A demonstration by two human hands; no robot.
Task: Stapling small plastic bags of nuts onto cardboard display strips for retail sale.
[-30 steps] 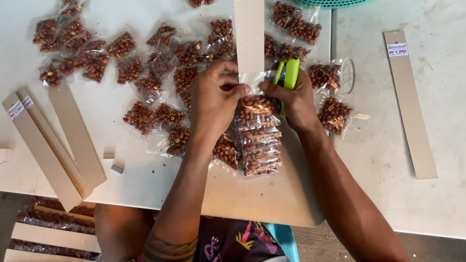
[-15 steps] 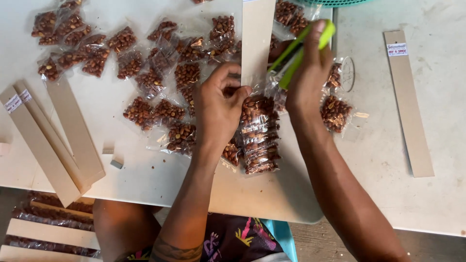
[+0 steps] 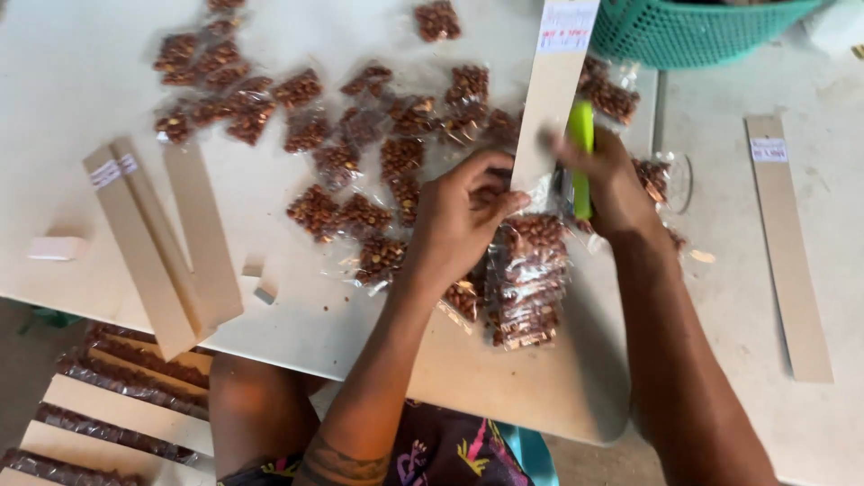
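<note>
Cardboard strip [image 3: 551,99], long, tan and white-labelled at its far end, stood pinched at its lower end by the left hand [image 3: 463,216]. Just right of it, the right hand [image 3: 616,184] gripped a green stapler [image 3: 581,157]. Clear nut packets [image 3: 526,283] hung stacked below the fingers.

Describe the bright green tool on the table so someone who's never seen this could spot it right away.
Start at the long cardboard strip running down from the top edge of the white table, with small clear bags of brown nuts fixed along its lower part. Just right of it, the right hand grips the green stapler-like tool. It is the only lime-green thing among brown bags and tan strips.
</note>
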